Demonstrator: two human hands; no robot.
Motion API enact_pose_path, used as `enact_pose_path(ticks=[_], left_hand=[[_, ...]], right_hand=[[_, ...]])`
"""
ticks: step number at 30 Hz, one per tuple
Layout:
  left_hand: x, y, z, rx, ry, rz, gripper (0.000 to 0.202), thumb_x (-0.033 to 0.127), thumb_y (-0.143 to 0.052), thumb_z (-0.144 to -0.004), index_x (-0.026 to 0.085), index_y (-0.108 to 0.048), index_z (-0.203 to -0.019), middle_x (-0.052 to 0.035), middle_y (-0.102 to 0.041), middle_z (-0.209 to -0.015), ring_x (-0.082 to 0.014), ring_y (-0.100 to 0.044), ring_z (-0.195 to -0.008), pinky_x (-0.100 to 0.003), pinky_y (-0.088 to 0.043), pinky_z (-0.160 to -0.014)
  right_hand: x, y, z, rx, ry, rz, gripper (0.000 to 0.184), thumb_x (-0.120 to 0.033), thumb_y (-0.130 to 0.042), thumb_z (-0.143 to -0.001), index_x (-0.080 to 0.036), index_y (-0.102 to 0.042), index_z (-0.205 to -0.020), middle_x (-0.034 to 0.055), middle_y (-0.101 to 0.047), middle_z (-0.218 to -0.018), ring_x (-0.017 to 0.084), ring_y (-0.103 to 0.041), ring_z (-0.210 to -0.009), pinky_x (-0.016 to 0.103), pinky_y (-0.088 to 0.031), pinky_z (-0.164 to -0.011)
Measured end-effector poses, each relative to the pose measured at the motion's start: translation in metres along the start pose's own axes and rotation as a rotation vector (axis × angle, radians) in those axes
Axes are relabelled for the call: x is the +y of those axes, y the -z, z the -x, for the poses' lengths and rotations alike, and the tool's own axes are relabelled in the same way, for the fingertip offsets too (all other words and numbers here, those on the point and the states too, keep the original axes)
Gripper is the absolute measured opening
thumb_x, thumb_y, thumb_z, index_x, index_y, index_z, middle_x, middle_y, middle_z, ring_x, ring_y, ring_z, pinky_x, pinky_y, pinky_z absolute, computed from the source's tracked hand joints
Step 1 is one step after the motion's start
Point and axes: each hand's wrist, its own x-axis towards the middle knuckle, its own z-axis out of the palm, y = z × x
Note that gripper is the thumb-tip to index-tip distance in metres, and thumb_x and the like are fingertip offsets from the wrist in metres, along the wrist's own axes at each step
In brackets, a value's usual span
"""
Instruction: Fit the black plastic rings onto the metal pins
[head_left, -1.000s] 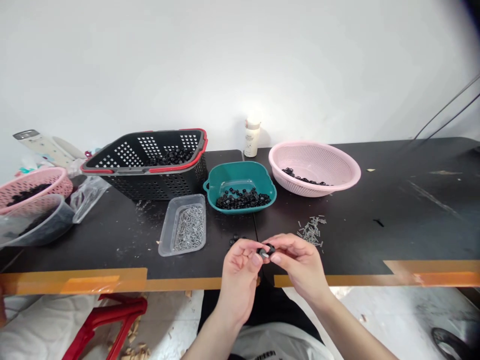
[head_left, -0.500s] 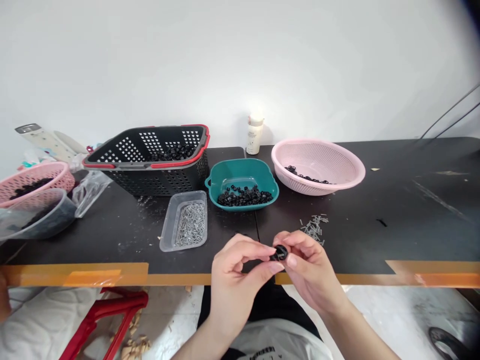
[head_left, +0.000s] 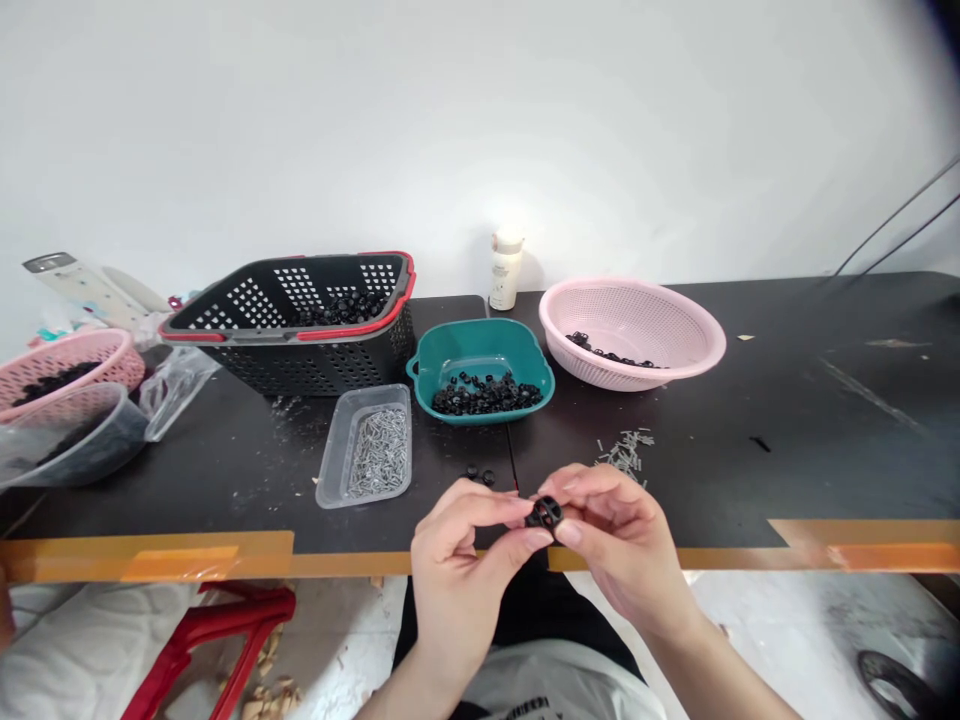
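Note:
Between my two hands, above the table's front edge, is a small round black plastic part (head_left: 549, 512) with openings in its face. My left hand (head_left: 472, 540) pinches it from the left with thumb and index finger. From the other side, my right hand (head_left: 619, 530) grips it between thumb and fingers. Two small black pieces (head_left: 480, 475) lie on the table just beyond my left hand. Loose metal pins (head_left: 628, 452) are scattered behind my right hand. A clear plastic tray (head_left: 326, 485) of similar pins stands to the left.
A teal basin (head_left: 480, 340) with black pieces stands behind my hands. To its right is a pink colander (head_left: 675, 330), to its left a black basket (head_left: 315, 355) with red handles. A white bottle (head_left: 506, 275) stands by the wall. Far left are another pink basket (head_left: 112, 350) and a clear bowl (head_left: 112, 430).
Both hands have shifted slightly left with the black part. It has turned, so its face with openings now shows. The two black pieces beyond my left hand are more visible.

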Motion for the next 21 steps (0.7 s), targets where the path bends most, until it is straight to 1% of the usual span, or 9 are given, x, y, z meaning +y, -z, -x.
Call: enact_pose_path(ticks=[6, 9, 15, 18, 20, 21], left_hand=[[0.0, 0.001, 0.001, -0.044, -0.069, -0.052, 0.019, 0.011, -0.083, -0.063, 0.025, -0.079, -0.073, -0.0014, -0.069, -0.068, -0.016, -0.067, -0.069, -0.024, -0.055, -0.069], [-0.001, 0.002, 0.001, -0.051, -0.056, -0.053, 0.017, 0.011, -0.084, -0.063, 0.025, -0.079, -0.071, -0.0017, -0.068, -0.068, -0.0177, -0.069, -0.072, -0.025, -0.056, -0.071], [-0.002, 0.003, 0.0, -0.048, -0.067, -0.059, 0.017, 0.01, -0.084, -0.063, 0.024, -0.079, -0.071, -0.0021, -0.068, -0.066, -0.019, -0.07, -0.073, -0.026, -0.057, -0.071], [-0.001, 0.002, 0.0, -0.047, -0.077, -0.073, 0.018, 0.009, -0.084, -0.061, 0.024, -0.079, -0.069, -0.0028, -0.069, -0.065, -0.0199, -0.07, -0.072, -0.027, -0.057, -0.07], [0.0, 0.001, -0.001, -0.049, -0.098, -0.085, 0.018, 0.008, -0.085, -0.06, 0.022, -0.079, -0.068, -0.0034, -0.07, -0.064, -0.0203, -0.071, -0.069, -0.028, -0.058, -0.067], [0.0, 0.001, -0.002, -0.052, -0.133, -0.095, 0.017, 0.008, -0.085, -0.06, 0.022, -0.078, -0.068, -0.0035, -0.07, -0.064, -0.0202, -0.071, -0.068, -0.028, -0.059, -0.066]], right_hand=[[-0.003, -0.002, -0.002, -0.023, 0.063, 0.006, 0.026, -0.014, -0.077, -0.077, -0.033, -0.072, -0.094, -0.0006, -0.075, -0.093, 0.017, -0.073, -0.085, 0.027, -0.063, -0.074], [-0.005, -0.002, -0.001, -0.035, 0.073, 0.02, 0.028, -0.011, -0.076, -0.078, -0.033, -0.072, -0.094, -0.0006, -0.076, -0.092, 0.016, -0.073, -0.085, 0.026, -0.063, -0.074], [-0.01, -0.006, 0.003, 0.043, 0.066, 0.042, 0.023, -0.01, -0.077, -0.075, -0.029, -0.073, -0.088, 0.0012, -0.076, -0.088, 0.017, -0.074, -0.082, 0.025, -0.063, -0.072], [-0.011, -0.007, 0.003, 0.034, 0.084, 0.066, 0.025, -0.008, -0.076, -0.076, -0.029, -0.072, -0.088, 0.0002, -0.076, -0.088, 0.015, -0.073, -0.083, 0.023, -0.062, -0.072], [-0.012, -0.006, 0.004, 0.028, 0.095, 0.087, 0.026, -0.007, -0.076, -0.075, -0.03, -0.072, -0.088, -0.0002, -0.076, -0.087, 0.016, -0.074, -0.084, 0.023, -0.062, -0.073], [-0.012, -0.006, 0.004, 0.031, 0.096, 0.097, 0.026, -0.007, -0.076, -0.075, -0.03, -0.072, -0.088, -0.0004, -0.076, -0.086, 0.017, -0.074, -0.084, 0.024, -0.062, -0.073]])
